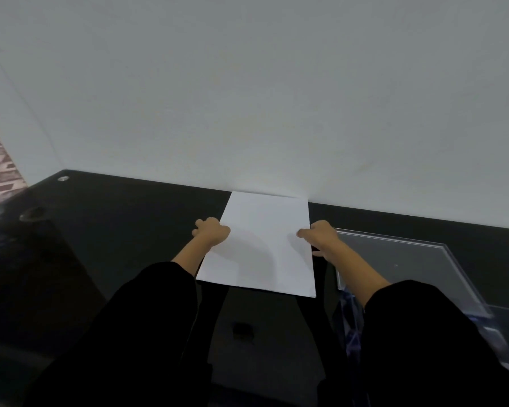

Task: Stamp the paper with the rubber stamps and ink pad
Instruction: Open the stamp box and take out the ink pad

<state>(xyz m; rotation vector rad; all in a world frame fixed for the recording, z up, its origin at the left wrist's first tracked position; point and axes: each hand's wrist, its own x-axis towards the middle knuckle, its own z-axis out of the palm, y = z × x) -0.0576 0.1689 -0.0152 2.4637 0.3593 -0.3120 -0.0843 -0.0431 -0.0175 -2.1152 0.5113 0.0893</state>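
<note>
A blank white sheet of paper lies over the black glossy table, its far edge against the white wall. My left hand grips the sheet's left edge, thumb on top. My right hand pinches the right edge, thumb on the paper and fingers below it. Both arms wear black sleeves. No stamps or ink pad are in view.
A clear plastic box stands on the table just right of my right hand. The white wall rises directly behind the table. A round hole and a metal fitting sit at the table's far left. Patterned floor shows at the left.
</note>
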